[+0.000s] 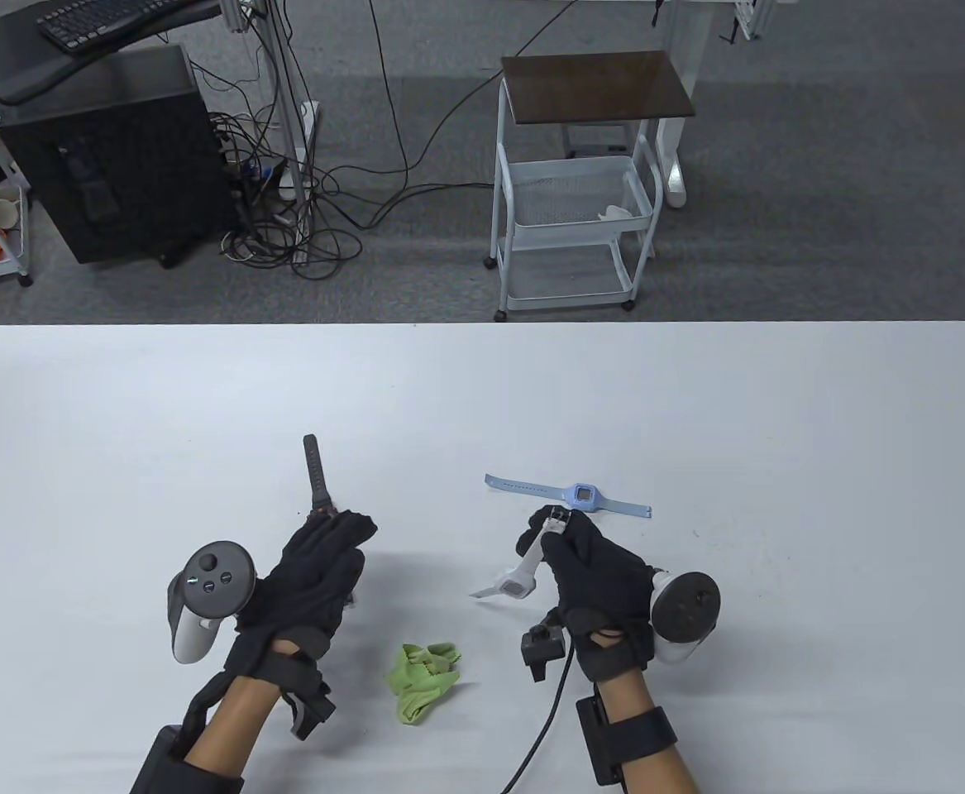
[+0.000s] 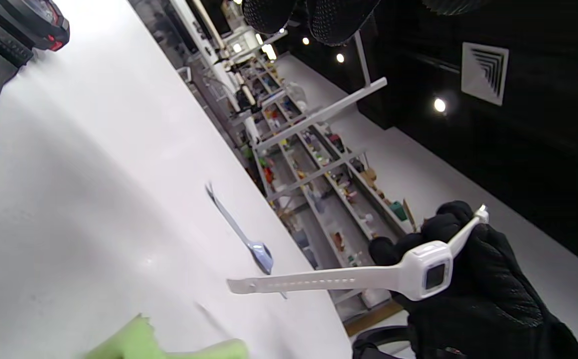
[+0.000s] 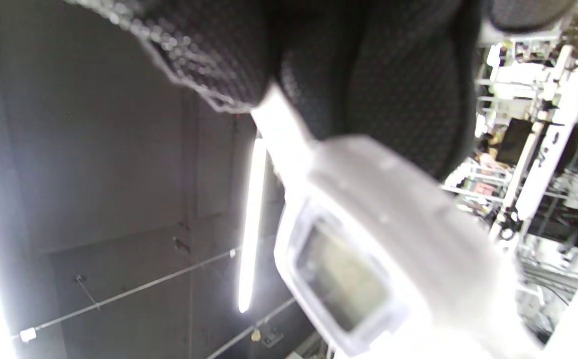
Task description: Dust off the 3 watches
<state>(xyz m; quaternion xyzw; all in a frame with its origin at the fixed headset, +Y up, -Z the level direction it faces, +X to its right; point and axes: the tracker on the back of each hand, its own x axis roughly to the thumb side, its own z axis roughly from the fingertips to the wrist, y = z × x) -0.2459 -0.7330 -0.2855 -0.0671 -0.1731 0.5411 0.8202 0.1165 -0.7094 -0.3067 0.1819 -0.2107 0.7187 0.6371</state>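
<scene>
While the green cloth point(image 1: 422, 680) lies crumpled on the white table point(image 1: 780, 430) near the front edge, between the two wrists, the right hand point(image 1: 594, 571) holds the white watch point(image 1: 523, 571) up off the table. Its fingers are curled round one end of the strap, and the watch face and the other strap end hang out to the left of that hand. The white watch has a small square screen. The left hand point(image 1: 317, 571) lies flat over the black watch point(image 1: 317, 475) with its fingers straight and close together, pressing down. One dark strap sticks out past the fingertips, away from the person. The face of the black watch is hidden under the glove, so I cannot tell how it looks from above. Just beyond the right hand, the blue watch point(image 1: 581, 496) lies stretched out flat on the table, not touched by either hand. Past the table stands a white cart point(image 1: 569, 182) with mesh shelves; something small and white sits in its upper basket.
</scene>
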